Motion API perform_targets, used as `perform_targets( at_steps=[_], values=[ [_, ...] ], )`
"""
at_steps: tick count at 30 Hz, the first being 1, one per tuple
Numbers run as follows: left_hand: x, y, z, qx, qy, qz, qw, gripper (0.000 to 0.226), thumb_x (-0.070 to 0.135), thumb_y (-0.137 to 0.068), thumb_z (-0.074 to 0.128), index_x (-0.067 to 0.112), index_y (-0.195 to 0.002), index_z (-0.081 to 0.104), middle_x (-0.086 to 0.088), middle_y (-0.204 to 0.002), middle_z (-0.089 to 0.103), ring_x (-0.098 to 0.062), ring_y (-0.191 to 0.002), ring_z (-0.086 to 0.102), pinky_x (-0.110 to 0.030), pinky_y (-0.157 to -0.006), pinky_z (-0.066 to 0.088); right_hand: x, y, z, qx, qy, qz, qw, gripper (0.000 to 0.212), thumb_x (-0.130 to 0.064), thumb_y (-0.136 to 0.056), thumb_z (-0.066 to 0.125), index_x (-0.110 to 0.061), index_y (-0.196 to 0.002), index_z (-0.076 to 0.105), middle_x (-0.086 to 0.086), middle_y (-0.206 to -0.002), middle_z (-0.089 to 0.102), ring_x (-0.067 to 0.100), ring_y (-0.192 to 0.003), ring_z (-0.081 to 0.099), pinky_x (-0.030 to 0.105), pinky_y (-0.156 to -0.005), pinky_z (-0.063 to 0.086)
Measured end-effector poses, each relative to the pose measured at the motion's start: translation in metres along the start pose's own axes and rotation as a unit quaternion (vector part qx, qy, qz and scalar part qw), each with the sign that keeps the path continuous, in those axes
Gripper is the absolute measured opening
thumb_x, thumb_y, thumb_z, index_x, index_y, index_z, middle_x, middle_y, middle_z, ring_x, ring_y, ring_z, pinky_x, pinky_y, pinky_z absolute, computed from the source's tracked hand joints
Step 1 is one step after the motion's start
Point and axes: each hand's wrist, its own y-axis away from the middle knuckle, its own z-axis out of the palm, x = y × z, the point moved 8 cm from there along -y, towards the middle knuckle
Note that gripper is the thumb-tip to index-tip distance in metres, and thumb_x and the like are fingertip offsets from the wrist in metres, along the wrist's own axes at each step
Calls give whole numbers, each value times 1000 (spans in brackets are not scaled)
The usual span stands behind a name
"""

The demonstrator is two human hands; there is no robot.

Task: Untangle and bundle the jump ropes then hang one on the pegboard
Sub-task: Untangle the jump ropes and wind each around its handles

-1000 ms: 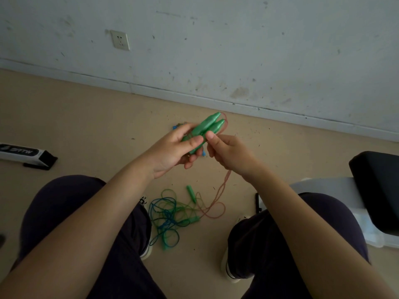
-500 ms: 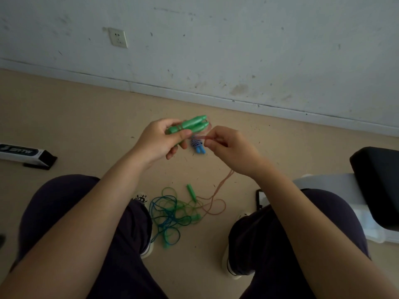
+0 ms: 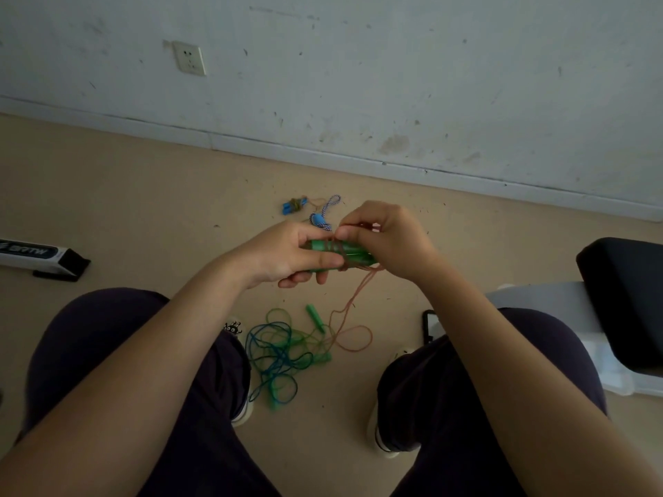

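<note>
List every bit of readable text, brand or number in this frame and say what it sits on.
"S?TW", roughly: white letters on the dark band of the long white box lying on the floor at left; the middle letters are blurred, so the reading is uncertain.
Small white graphic on the dark trouser leg: a figure, not legible text.
Wall socket, green handles and phone edge: no readable marking.

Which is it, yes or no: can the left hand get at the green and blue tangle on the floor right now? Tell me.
Probably not yet. The left hand holds the green handles while the right hand winds orange cord round them. The tangle lies uncovered between the feet, so only that grip hinders it.
</note>
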Motion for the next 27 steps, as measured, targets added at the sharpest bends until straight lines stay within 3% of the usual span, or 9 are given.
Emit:
perform_targets(
  at_steps=[3,8,13,17,21,27],
  values=[
    [0,1,1,-4,4,7,1000,6,26,-91,71,26,-97,73,-5,-71,68,-11,-47,45,-21,-37,35,9,0,2,-5,-42,45,998,8,-23,-87,73,-25,-80,73,-1,-77,71,8,-70,63,27,-67,51],
    [-5,-1,3,-6,37,-17,999,31,30,-99,59,28,-130,55,4,-74,66,-8,-56,49,-21,-44,37,9,-1,3,23,-57,53,997,11,-21,-89,71,-20,-79,67,-1,-73,63,5,-62,54,17,-59,45],
    [-2,1,5,-6,84,-7,996,36,26,-96,61,16,-131,56,-7,-100,74,-17,-67,64,-24,-49,47,8,0,8,19,-86,63,994,9,-15,-92,68,-11,-84,66,-1,-73,61,4,-55,57,19,-53,46],
    [1,2,3,19,109,-2,994,28,13,-100,56,19,-128,55,-8,-96,71,-9,-62,58,-19,-47,41,11,0,7,32,-105,70,991,9,-17,-92,68,-11,-95,62,14,-87,66,27,-67,65,28,-55,51],
    [-1,2,7,26,100,-21,994,36,11,-102,52,12,-138,46,-7,-92,63,-5,-61,50,-20,-51,38,15,1,7,41,-137,83,986,23,-18,-90,70,-23,-94,48,10,-83,65,18,-67,61,27,-52,48],
    [-3,0,7,44,91,-34,994,39,29,-96,63,22,-132,51,8,-75,66,-4,-56,44,-18,-48,33,21,-2,6,36,-109,88,990,19,-23,-90,71,-22,-80,55,6,-78,61,11,-57,54,27,-51,47]
  ],
)
